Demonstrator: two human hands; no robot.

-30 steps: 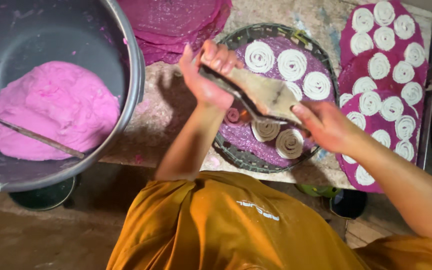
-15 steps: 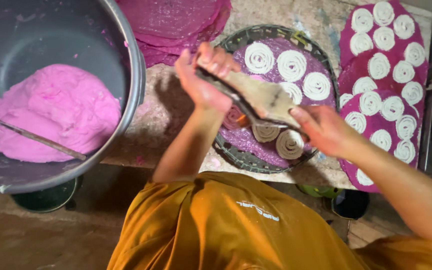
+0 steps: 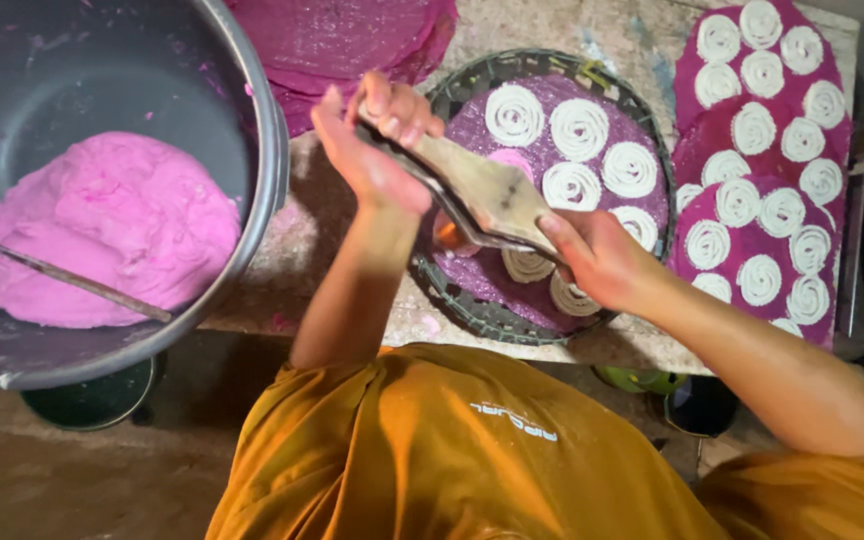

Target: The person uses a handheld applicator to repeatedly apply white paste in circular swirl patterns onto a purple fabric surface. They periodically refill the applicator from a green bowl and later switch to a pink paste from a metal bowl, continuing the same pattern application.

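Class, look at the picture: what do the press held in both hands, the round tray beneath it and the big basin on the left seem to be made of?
Press: apparently wood, pale brown, matt and worn, with a dark, possibly metal edge.
Round tray: looks woven, basket-like; dark interlaced strips show at the rim.
Big basin: probably metal, with a smooth grey, dully shining wall and a thin rolled rim.

On the woven tray (image 3: 652,140): 7 white spirals (image 3: 579,128) showing. 3 pink mats (image 3: 832,140) right of frame, approx. 17 spirals. 1 big bowl (image 3: 252,130), 1 dough lump (image 3: 102,240), 1 stick (image 3: 72,280), 1 press (image 3: 482,190).
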